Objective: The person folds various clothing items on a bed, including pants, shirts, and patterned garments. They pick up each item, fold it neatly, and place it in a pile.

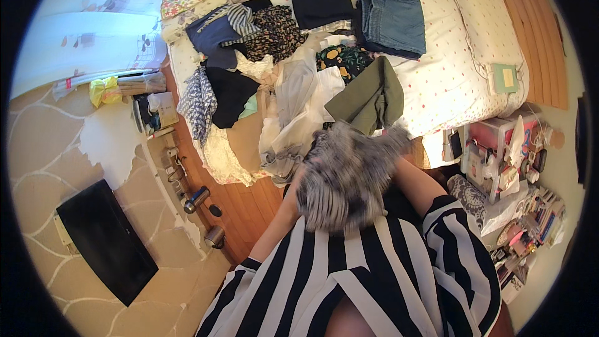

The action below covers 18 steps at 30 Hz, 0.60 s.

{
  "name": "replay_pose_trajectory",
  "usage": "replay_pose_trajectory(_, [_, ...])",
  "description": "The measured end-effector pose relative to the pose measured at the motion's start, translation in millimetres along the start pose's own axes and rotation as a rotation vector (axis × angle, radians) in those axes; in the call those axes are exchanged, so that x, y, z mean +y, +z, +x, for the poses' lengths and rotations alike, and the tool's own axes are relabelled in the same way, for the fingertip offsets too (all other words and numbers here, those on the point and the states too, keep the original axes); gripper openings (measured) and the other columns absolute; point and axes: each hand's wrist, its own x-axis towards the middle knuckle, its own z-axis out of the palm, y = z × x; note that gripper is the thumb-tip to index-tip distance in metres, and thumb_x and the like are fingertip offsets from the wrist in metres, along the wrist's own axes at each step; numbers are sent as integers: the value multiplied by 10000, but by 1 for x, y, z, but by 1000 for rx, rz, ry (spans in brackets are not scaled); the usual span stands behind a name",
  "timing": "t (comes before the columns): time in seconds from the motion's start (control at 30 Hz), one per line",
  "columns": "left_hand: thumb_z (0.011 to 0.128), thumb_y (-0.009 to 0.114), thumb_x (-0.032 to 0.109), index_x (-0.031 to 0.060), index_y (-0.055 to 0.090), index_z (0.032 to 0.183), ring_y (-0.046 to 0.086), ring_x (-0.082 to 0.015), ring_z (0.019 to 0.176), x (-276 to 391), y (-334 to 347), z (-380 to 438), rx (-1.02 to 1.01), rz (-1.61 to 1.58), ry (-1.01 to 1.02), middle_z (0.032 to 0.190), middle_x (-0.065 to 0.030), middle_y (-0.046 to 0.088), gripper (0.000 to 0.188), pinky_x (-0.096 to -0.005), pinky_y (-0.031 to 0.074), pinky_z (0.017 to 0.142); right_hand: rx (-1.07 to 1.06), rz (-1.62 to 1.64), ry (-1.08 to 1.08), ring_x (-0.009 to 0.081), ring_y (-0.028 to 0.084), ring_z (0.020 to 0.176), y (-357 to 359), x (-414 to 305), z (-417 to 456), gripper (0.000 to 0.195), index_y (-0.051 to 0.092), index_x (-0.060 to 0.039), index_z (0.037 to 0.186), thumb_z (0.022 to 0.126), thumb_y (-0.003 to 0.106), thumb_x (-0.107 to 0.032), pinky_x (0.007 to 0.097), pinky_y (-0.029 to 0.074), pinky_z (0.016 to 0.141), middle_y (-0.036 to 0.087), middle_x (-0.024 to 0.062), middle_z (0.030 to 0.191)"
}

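Note:
A black-and-white patterned garment [348, 175], blurred by motion, hangs bunched between my two hands in front of my chest. My left hand [311, 157] is at its left side, largely covered by the cloth. At the upper right of the cloth, my right hand [398, 142] is mostly hidden too. Just beyond lies an olive-green garment [374, 98] on the bed, beside pale sheer clothes [297, 84] and a black garment with a fruit print [344, 61]. Farther back are folded blue jeans [393, 21] and a folded black garment [320, 0].
The bed [444, 70] has a dotted cover, with more loose clothes at its left, among them a floral one [276, 32]. A clear plastic box [491, 150] stands right of the bed's near edge. Metal flasks [196, 200] stand on the floor at left, near a television [107, 243].

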Motion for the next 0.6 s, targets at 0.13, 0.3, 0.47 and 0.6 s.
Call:
replay_pose_trajectory(0.13, [936, 501, 86, 44, 539, 1124, 524, -124, 995, 12, 68, -22, -354, 324, -142, 1013, -30, 546, 196, -279, 427, 909, -143, 38, -158, 246, 549, 1121, 10, -26, -13, 903, 204, 13, 1471, 760, 725, -183, 347, 493, 869, 535, 206, 1269])
replay_pose_trajectory(0.3, [942, 472, 121, 44, 526, 992, 506, -95, 864, 48, 89, -24, -461, 684, 118, 885, 0, 492, 107, -224, 420, 799, -84, -40, -358, 229, 546, 1112, 9, -85, -38, 875, 212, 19, 1470, 757, 700, -117, 325, 467, 903, 537, 185, 1270])
replay_pose_trajectory(0.47, [920, 534, 48, 1, 433, 1362, 459, -176, 1233, 59, 26, -21, -91, 564, 236, 1331, -81, 502, 455, -286, 363, 1033, -20, -134, -571, 212, 544, 1103, 11, -159, -77, 851, 219, 25, 1468, 754, 676, -50, 304, 440, 936, 540, 164, 1271])
replay_pose_trajectory(0.6, [887, 586, 10, 16, 263, 1458, 408, -205, 1288, 108, 59, -52, -35, 625, 473, 1440, -102, 399, 657, -303, 337, 1060, 61, -150, -692, 198, 542, 1096, 35, -209, -101, 836, 225, 29, 1467, 751, 657, 3, 287, 420, 963, 542, 148, 1271])
